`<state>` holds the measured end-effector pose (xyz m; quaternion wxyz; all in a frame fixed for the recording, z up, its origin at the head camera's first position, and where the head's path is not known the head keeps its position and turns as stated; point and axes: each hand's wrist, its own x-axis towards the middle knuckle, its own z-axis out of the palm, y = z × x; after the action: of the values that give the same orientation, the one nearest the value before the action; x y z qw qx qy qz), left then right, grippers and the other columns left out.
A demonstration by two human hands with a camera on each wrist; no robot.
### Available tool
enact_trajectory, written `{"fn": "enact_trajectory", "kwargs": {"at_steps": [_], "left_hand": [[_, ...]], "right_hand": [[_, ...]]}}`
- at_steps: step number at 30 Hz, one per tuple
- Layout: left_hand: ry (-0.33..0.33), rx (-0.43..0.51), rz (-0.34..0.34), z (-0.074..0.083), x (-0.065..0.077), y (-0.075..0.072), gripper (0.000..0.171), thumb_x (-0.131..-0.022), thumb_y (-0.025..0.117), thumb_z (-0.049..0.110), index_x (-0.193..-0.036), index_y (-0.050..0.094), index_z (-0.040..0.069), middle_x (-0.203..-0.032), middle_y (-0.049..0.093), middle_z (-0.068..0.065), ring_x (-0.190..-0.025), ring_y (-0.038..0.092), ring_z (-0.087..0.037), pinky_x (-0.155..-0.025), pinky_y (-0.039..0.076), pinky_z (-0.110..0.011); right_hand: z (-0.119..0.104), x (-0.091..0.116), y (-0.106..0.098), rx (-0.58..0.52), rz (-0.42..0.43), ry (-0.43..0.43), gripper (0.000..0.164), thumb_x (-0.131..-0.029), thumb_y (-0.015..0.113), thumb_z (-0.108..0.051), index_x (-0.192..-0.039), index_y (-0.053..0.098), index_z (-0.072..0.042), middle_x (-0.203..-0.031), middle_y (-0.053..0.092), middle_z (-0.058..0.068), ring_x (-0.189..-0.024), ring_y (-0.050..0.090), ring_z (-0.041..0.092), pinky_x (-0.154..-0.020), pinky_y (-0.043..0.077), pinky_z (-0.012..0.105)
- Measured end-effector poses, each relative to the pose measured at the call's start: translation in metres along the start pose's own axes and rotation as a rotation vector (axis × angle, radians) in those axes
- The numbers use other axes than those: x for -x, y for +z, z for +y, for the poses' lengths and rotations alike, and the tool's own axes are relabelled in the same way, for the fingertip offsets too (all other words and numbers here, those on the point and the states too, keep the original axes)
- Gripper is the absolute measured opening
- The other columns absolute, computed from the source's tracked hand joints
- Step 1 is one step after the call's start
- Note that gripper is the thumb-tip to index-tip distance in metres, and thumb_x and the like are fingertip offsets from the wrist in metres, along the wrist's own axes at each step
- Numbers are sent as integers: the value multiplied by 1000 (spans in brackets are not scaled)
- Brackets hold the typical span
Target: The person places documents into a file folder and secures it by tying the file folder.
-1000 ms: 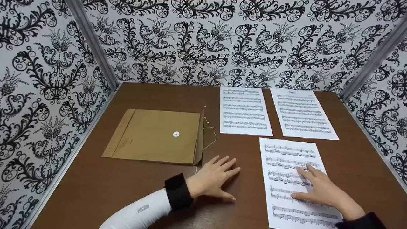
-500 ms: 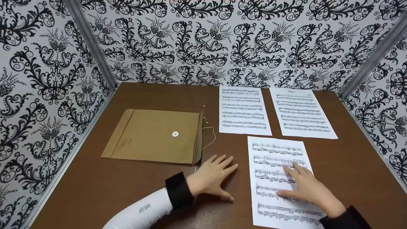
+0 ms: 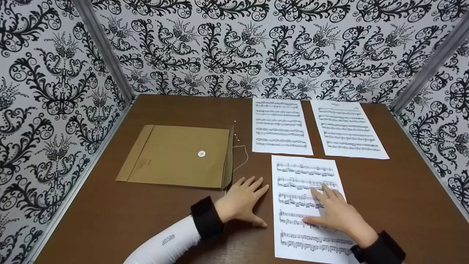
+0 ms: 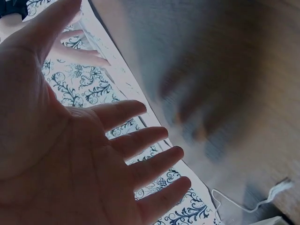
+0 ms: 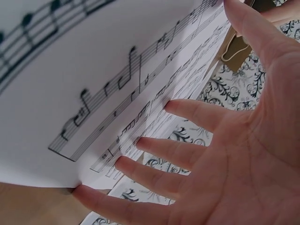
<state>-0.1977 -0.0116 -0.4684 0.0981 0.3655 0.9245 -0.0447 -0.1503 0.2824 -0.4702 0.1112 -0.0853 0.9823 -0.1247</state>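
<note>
Fingers spread, my right hand [image 3: 335,211] rests its fingertips on a sheet of music [image 3: 293,234] lying flat at the front of the table. In the right wrist view the fingertips [image 5: 176,107] meet the printed page [image 5: 103,103]. My left hand [image 3: 243,201] is spread low over the wood, just left of that sheet, and holds nothing; its palm [image 4: 70,159] shows bare in the left wrist view. Beyond the left hand lies a brown string-tie envelope [image 3: 179,157] with a white button [image 3: 201,154] and a loose string [image 3: 246,154] at its right end.
Two more music sheets [image 3: 280,126] [image 3: 348,130] lie side by side at the back right of the brown table [image 3: 110,216]. Small pale specks [image 3: 236,137] dot the wood beside the envelope. Patterned walls [image 3: 234,47] enclose the back and sides.
My right hand has slid the front music sheet leftward across the table, closer to my left hand. The left hand has barely shifted, and the envelope and back sheets stay put.
</note>
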Motion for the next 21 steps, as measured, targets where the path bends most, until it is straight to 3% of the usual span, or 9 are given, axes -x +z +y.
{"fn": "enact_trajectory", "kwargs": {"at_steps": [9,21], "left_hand": [[-34,15,8,-5,-1,1,112,-77,66,81,-163,29,20,-170,31,-6,-156,35,-27,-126,34,-45],[-90,48,19,-4,1,0,118,-70,74,80,-160,35,15,-168,35,-10,-153,39,-32,-123,37,-49]], "right_hand": [[-19,-7,4,19,1,6,105,-76,78,-69,-153,46,-5,-158,34,38,-139,38,63,-80,52,73],[-40,-14,8,15,-6,9,103,-76,77,-69,-154,45,-9,-160,34,35,-141,39,61,-86,49,78]]}}
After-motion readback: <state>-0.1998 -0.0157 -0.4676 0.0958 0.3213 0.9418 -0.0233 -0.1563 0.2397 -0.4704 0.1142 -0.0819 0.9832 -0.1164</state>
